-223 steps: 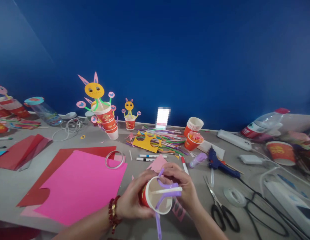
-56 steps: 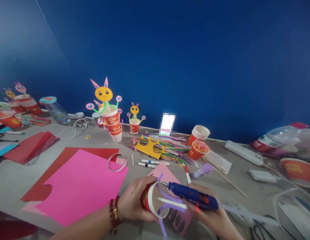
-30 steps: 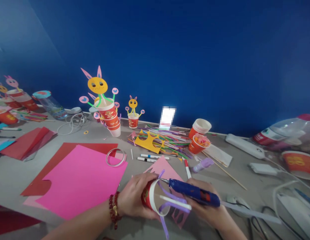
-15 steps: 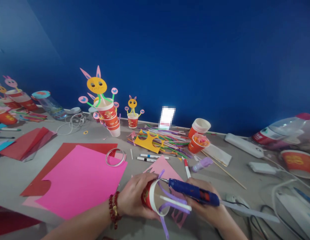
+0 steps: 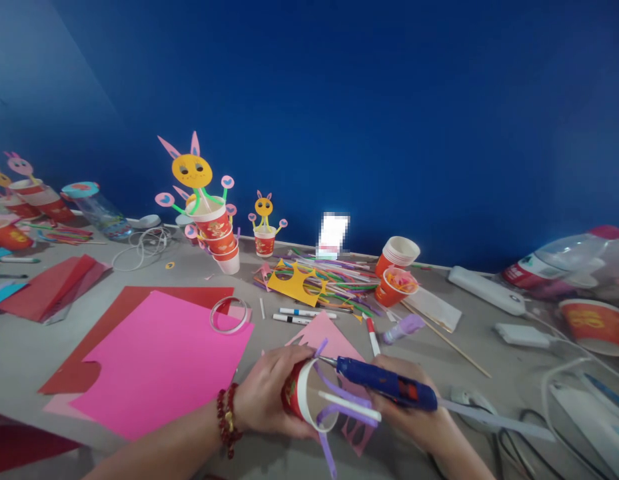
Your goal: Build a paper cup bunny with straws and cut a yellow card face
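My left hand [image 5: 272, 390] is wrapped round a red and white paper cup [image 5: 302, 393], tipped so that its mouth faces right. Purple pipe cleaners [image 5: 328, 453] stick out past its rim, and a white stick [image 5: 346, 405] projects from inside. A blue hot glue gun [image 5: 384, 381] is gripped in my right hand [image 5: 412, 417], with a glue stick [image 5: 496, 418] trailing from its back. The gun's metal nozzle [image 5: 328, 361] is at the cup's upper rim, close to a purple pipe cleaner; whether they touch I cannot tell.
Pink paper [image 5: 164, 360] with a tape roll [image 5: 229, 315] lies at left. Decorated cup figures [image 5: 216, 227] stand behind it. Loose pipe cleaners [image 5: 339, 273], yellow cut-out paper [image 5: 294, 283] and markers [image 5: 373, 335] spread across the middle. Cables [image 5: 519, 440], a power bank [image 5: 486, 291] and a bottle [image 5: 534, 270] are at right.
Almost nothing differs. The view has shifted very slightly, while both hands, the cup and the glue gun keep the same position.
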The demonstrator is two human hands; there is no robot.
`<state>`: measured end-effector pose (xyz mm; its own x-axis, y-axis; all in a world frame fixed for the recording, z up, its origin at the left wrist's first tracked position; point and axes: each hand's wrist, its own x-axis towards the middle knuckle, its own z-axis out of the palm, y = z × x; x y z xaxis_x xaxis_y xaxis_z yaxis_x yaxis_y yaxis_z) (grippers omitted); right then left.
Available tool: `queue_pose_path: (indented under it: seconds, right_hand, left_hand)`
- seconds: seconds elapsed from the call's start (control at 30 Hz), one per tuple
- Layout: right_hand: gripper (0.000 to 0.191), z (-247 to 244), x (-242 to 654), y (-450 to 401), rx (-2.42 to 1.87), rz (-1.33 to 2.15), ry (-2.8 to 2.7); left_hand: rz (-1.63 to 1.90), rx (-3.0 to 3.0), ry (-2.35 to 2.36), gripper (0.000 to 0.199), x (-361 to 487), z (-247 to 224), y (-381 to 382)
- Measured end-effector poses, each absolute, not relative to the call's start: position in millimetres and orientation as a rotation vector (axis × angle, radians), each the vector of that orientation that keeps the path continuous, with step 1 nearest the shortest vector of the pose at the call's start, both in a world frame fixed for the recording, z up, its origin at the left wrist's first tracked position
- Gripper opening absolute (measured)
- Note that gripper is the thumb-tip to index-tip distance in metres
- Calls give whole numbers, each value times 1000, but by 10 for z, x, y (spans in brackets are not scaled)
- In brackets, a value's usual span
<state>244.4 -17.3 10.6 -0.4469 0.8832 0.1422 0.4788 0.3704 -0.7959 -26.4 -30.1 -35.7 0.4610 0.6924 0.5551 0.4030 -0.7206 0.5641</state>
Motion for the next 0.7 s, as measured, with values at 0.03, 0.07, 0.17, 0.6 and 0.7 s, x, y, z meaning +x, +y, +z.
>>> queue_pose_path:
  seconds: [0.03,0.07,0.17,0.6,0.7]
  right_hand:
    - [20,106,2446,-173,-1177,936,-2068]
    - [20,107,2448,-172,-1179,940,-2066]
    - [20,121,2447,-173,-1179,943,-2067]
    - [23,-113,2592,-205,-1196,900,-1897]
    - [26,-169,2582,-246,-1251,934,-1785]
  left_hand:
    - [1141,2359,923,100,-263,-356,-300]
    - [1146,2357,922,99,-262,-354,-300]
    - [1168,2352,926,97,-265,-353,-302]
    - [1190,2281,983,90,-275,-376,-302]
    - [1185,2244,988,88,-282,-381,-305]
